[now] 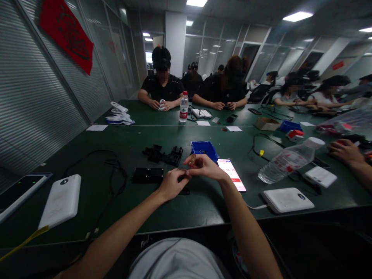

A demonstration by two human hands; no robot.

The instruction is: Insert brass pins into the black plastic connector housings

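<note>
My left hand (171,185) and my right hand (205,167) meet over the table with fingertips pinched close together. What lies between the fingertips is too small and dark to name. A small brownish translucent piece (192,159) shows at the fingers of my right hand. Under the hands, part of a dark flat object (185,191) sticks out. Left of them lies a black rectangular case (147,175), with several black plastic parts (163,155) behind it. Just beyond my right hand stands a blue bin (203,144); a lit phone (231,174) lies beside it.
On the right are a tilted water bottle (286,161), a white power bank (287,200) and cables. Another white power bank (60,200) lies left. Across the green table (116,135), two people work near an upright bottle (183,108). Someone's hand (347,152) rests far right.
</note>
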